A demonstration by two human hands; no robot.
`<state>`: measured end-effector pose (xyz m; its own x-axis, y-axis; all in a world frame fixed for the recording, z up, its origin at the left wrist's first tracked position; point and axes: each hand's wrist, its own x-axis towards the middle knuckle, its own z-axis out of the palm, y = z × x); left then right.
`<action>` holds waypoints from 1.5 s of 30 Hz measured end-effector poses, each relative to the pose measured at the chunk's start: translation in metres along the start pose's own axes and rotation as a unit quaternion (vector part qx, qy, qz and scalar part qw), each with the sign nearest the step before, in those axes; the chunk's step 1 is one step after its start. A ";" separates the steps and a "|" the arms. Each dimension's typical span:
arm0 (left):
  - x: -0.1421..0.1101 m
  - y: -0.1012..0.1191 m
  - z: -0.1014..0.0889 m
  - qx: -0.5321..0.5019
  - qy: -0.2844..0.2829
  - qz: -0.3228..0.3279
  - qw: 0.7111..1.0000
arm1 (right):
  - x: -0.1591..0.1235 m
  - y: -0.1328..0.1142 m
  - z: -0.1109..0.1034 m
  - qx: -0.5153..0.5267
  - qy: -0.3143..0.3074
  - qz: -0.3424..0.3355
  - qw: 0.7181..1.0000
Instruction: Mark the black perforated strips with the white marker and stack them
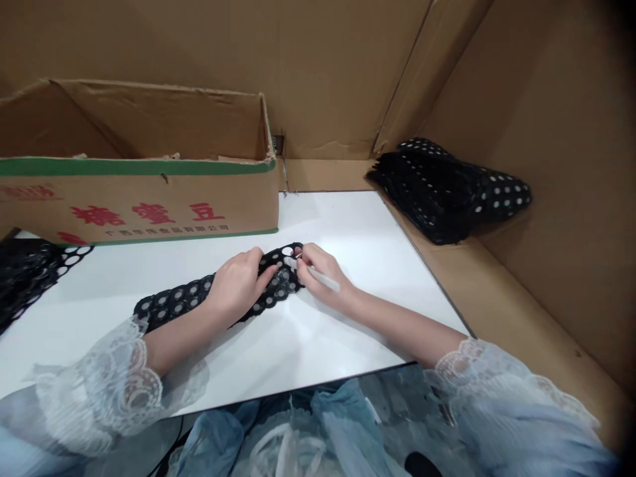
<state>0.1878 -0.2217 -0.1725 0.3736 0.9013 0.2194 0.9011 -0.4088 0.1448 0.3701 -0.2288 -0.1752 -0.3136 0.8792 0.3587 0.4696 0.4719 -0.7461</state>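
Observation:
A black strip of lace-like material with rows of pale round dots (173, 299) lies slantwise on the white table (338, 344). My left hand (236, 283) is closed over its middle, thumb and fingers gripping the upper edge. At the strip's right end, my right hand (325, 268) pinches a slim white pen-like tool (324, 279). The tool's tip points left onto the dots, close to my left thumb; its exact kind is unclear. One round opening near the tip shows bright white. My right fingertips also touch the strip's end.
A cardboard box (163, 199) with red lettering stands at the back left. More black holed material (30, 271) lies at the left edge. A bundle of black dotted strips (437, 189) rests on the right against cardboard walls (536, 132).

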 end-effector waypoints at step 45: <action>0.003 -0.027 -0.027 -0.774 -0.112 -0.115 0.613 | -0.003 0.023 -0.017 0.150 -0.053 0.252 0.954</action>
<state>0.1590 -0.2122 -0.1493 0.4522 0.8871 -0.0920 -0.2868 0.2423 0.9268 0.3955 -0.2195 -0.1840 -0.1992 0.9706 -0.1351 0.3294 -0.0635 -0.9420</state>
